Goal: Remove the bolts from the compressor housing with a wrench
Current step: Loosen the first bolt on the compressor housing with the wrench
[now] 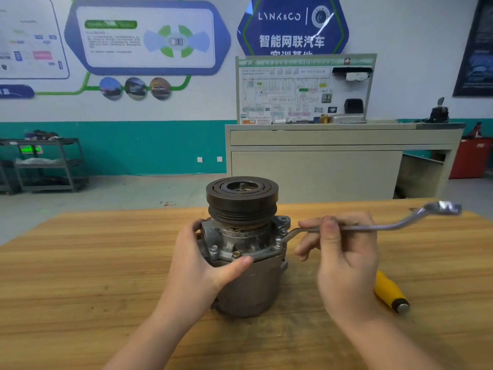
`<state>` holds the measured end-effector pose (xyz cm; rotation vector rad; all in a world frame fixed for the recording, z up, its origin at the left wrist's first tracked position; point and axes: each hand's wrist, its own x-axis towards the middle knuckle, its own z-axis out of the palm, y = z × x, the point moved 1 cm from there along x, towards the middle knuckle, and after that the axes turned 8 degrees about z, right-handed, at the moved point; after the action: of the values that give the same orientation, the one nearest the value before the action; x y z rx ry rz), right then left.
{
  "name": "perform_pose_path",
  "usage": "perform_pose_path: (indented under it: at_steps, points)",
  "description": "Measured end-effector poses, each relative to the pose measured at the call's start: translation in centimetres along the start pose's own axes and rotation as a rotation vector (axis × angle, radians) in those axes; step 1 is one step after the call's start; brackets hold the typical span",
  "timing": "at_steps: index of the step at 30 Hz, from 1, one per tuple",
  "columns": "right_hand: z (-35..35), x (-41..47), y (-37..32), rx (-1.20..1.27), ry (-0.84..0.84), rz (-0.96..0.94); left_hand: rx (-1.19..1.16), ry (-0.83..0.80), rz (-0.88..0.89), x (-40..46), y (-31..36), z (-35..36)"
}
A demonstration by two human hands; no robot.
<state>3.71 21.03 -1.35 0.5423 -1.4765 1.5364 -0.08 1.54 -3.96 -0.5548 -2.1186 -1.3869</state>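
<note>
**Wrench on a flange bolt, compressor held firm**

Here's the wooden table (pixel 80 263), and standing upright at its centre is the compressor housing (pixel 248 284), its dark grooved pulley (pixel 242 201) on top. The left hand (pixel 202 265) wraps round the housing's left side, thumb curled across the front just beneath the flange, clamped on it. The right hand (pixel 344 252) pinches the shank of the silver offset wrench (pixel 378 225) between thumb and fingers; the tool's near end sits on a bolt at the flange's right edge, while the far ring end hangs in the air to the right. Two more bolts (pixel 225 251) show on the front of the flange, still seated. Lying behind the right wrist on the table, a yellow tool handle (pixel 390 292), partly hidden.
</note>
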Motion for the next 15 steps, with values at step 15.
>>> perform_pose_path:
  at_steps: [15]
  points:
    - [-0.2, 2.3, 3.3, 0.513, 0.266, 0.832, -0.012, -0.003, 0.027, -0.3, 0.4, -0.2]
